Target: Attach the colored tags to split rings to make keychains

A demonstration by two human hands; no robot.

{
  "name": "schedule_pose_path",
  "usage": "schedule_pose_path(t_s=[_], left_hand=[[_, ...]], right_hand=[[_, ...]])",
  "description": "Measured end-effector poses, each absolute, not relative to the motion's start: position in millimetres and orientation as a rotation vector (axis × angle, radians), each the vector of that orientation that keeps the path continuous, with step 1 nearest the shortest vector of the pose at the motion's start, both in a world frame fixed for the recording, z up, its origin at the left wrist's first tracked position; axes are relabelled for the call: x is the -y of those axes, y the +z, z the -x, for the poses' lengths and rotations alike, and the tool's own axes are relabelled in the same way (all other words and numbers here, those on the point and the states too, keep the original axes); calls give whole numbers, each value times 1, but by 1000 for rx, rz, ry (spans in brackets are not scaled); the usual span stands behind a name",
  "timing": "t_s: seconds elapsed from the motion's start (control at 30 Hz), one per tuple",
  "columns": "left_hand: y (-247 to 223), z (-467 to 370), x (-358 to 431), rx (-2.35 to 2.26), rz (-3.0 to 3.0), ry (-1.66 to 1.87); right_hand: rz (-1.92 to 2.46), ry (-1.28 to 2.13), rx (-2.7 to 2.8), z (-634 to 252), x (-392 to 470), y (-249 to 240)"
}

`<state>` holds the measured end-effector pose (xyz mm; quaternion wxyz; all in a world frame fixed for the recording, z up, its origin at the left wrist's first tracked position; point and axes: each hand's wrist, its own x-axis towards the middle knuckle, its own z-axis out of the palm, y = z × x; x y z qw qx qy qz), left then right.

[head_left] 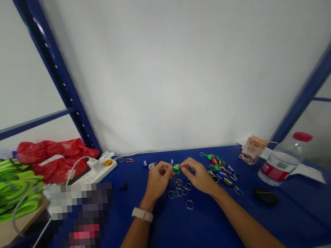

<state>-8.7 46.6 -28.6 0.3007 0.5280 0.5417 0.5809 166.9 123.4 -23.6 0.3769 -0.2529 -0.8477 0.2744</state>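
Note:
Between my two hands is a small green rounded piece with a pale mark on it; its exact kind is too small to tell. My left hand pinches it from the left, with a pale band on the wrist. From the right, the thumb and fingers of my right hand close on its other side. Several loose metal split rings lie just below my hands, and a single ring sits nearer to me. To the right is a pile of green, red and blue keychains with metal rings attached.
Small blue and white pieces and an orange carabiner lie left. A power strip stands beside a red plastic bag. At right are a small box, a water bottle and a black mouse-like object.

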Motion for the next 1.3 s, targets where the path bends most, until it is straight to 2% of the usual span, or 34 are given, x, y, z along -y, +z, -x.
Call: schedule_pose_path(t_s=[0.23, 0.5, 0.63, 0.83, 1.07, 1.3], left_hand=[[-26, 7, -47, -1352, -1340, 1512], [-27, 7, -44, -1338, -1545, 1443], [-28, 8, -43, -1428, -1773, 1456], [-27, 9, -44, -1547, -2026, 1380], [-30, 11, -45, -1618, -1999, 1406], [-31, 11, -46, -1577, -1930, 1454]], right_hand=[[703, 753, 2195, -161, -117, -27], [748, 1224, 2074, -159, -130, -36], [777, 1327, 2044, -158, -134, -41], [843, 1339, 2043, -156, -135, -43], [786, 1080, 2062, -156, -127, -36], [704, 994, 2096, -156, -121, -32]])
